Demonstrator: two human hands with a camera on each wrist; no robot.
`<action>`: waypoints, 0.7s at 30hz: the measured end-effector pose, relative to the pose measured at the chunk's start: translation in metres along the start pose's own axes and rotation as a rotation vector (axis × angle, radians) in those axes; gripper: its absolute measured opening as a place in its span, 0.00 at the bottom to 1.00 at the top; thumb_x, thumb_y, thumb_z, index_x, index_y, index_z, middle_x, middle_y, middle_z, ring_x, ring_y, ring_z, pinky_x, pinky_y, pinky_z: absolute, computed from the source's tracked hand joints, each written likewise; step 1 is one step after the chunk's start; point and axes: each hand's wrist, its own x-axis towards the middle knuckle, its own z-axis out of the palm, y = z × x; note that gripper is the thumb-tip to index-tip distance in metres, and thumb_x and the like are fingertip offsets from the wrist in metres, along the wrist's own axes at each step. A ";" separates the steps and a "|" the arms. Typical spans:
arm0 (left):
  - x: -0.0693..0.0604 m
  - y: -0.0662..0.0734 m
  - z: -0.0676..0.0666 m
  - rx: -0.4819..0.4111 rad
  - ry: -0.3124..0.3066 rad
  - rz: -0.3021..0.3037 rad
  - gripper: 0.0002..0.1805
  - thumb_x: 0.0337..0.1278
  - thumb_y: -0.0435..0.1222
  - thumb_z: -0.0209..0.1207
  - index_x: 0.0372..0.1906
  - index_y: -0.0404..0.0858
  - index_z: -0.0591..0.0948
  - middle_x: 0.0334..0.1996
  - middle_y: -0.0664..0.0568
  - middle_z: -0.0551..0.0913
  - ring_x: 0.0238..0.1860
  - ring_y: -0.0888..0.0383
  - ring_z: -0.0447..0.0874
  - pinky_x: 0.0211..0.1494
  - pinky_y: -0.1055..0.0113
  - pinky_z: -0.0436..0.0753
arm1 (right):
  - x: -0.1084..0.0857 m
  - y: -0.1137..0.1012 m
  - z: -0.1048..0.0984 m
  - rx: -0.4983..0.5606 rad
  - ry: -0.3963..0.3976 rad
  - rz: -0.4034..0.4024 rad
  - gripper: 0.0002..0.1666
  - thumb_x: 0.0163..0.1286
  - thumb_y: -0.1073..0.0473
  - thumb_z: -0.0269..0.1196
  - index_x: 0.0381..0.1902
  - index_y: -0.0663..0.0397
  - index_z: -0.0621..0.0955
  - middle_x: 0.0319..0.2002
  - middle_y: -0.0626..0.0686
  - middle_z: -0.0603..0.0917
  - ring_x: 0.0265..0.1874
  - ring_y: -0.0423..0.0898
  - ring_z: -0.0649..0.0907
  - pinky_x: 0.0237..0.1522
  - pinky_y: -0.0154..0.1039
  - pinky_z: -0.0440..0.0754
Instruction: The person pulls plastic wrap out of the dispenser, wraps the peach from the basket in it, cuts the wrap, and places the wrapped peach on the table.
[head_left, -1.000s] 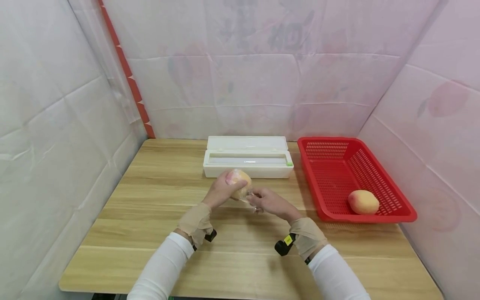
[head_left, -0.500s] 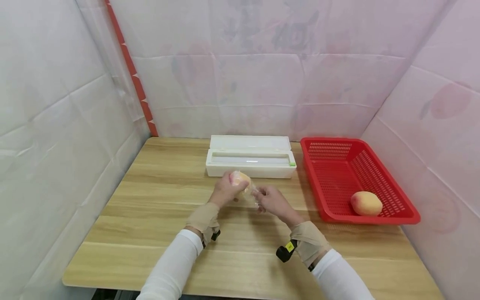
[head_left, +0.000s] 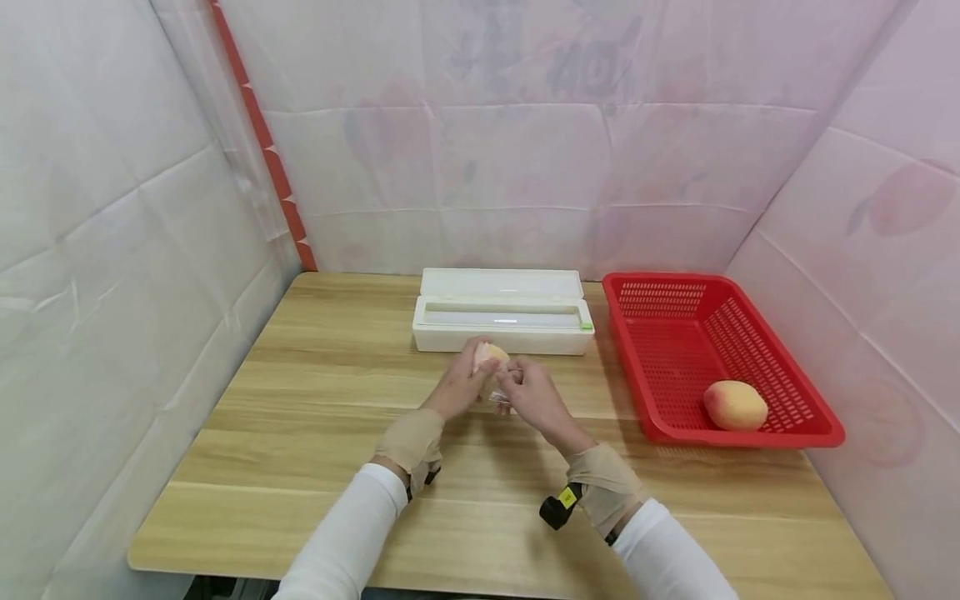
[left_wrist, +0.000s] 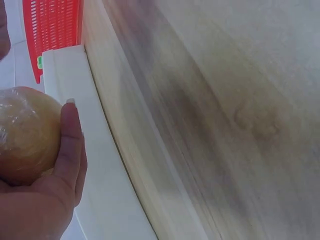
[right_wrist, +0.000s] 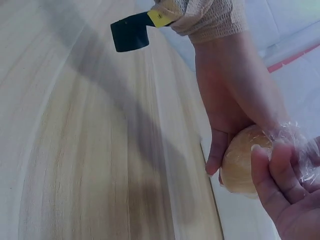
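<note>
White sleeves come nearest to us, both reaching in over the wooden table. Past the cuffs we see tan bandages wound round the wrists, and at the right one a black camera with a yellow label.

Farther along, above the middle of the table, the two hands meet. The left hand grasps a peach from the side, its fingers curled round the fruit, and we can make out shiny plastic film drawn over the skin. The right hand works just beside it, thumb and fingers pinching the gathered film — the right wrist view shows the crinkled tuft well — and a clear flap hangs below the fruit (how far the film reaches round the hidden side, we cannot tell).

Off to the right, a red basket runs back toward the wall, with a second peach lying at its near end. Beyond the hands we find a long white box, its lid tipped back and a green tab at its right end. Farthest off hang white sheets with faint fruit prints — a red stripe slants down near the left corner.
</note>
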 end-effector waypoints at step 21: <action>-0.011 0.008 -0.007 -0.241 -0.150 -0.025 0.53 0.61 0.71 0.43 0.75 0.35 0.50 0.60 0.34 0.68 0.55 0.49 0.74 0.53 0.61 0.81 | 0.008 0.007 -0.011 0.171 -0.125 -0.031 0.09 0.75 0.60 0.57 0.42 0.63 0.73 0.30 0.57 0.89 0.28 0.47 0.88 0.38 0.47 0.88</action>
